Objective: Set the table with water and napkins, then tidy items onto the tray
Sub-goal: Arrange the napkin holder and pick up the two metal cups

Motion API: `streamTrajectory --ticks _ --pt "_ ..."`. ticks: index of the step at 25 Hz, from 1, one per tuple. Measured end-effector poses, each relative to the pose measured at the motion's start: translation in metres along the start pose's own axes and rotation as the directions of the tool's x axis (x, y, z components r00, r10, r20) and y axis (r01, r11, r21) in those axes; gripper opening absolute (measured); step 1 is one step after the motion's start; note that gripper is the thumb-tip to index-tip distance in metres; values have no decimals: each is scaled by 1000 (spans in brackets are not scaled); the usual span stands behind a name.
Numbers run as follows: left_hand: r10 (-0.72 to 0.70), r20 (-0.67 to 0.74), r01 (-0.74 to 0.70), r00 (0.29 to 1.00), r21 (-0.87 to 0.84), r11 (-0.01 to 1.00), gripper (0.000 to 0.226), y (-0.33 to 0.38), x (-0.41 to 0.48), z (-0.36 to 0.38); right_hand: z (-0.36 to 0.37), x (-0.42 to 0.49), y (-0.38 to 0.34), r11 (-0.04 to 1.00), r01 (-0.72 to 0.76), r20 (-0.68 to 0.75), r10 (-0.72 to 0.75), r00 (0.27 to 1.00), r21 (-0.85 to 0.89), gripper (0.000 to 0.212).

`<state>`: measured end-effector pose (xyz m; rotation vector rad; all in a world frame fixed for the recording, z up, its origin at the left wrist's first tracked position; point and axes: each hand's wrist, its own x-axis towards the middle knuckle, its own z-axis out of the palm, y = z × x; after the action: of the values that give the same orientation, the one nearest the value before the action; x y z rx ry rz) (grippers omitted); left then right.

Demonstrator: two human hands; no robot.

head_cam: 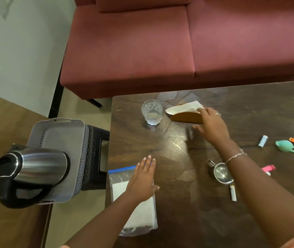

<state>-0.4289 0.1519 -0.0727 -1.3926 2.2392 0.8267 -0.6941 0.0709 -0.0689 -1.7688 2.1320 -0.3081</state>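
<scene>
Head view: a person stands at the near edge of a dark wooden table (178, 221), both arms reaching over it.
Step in hand: setting out napkins; the water seems done, since a glass (151, 111) with water stands at the far left of the table.
Right hand (212, 126): fingertips rest on a white napkin (183, 108) that sits in a brown holder (185, 118) just right of the glass; the thumb splays apart on the near side. Whether it pinches the napkin I cannot tell.
Left hand (142, 183): flat, fingers straight, pressing on a zip bag (139, 215) of napkins at the near left edge; nothing grasped.
Tray (62, 133): grey, on a stool left of the table, with a steel kettle (35, 169) on it.
Next move: probably seat the napkin squarely in the holder and let go without tipping it toward the glass, then gather loose items such as the metal funnel (220, 172) for the tray.
</scene>
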Motion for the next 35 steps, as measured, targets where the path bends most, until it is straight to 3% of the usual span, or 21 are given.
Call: streamTrajectory --ticks 6,13,19,22,26,29,32,35 --pt "22 84 -23 996 8 1000 86 24 -9 17 32 -110 -20 981 -74 -16 78 997 181 47" --pt "92 168 -108 981 88 990 85 53 -4 39 55 -196 1 950 -178 25 178 984 258 38" --pt "212 19 -213 977 99 972 67 85 28 25 37 -221 64 913 -323 -91 355 931 250 27" --pt "291 -93 -282 952 101 954 54 106 52 8 18 -197 95 922 -332 -108 357 928 199 19" --pt "309 -70 -301 949 98 948 37 129 94 5 -9 -130 116 957 -276 -16 279 960 91 19" --pt "320 16 -319 947 135 938 34 138 121 10 -17 -81 111 992 -85 235 105 966 -90 31" --pt "349 81 -358 934 189 914 29 145 130 12 -10 -50 100 972 148 529 -30 848 -182 26" --pt "354 110 -367 929 143 919 29 148 129 13 0 -38 99 970 129 667 43 744 -207 20"
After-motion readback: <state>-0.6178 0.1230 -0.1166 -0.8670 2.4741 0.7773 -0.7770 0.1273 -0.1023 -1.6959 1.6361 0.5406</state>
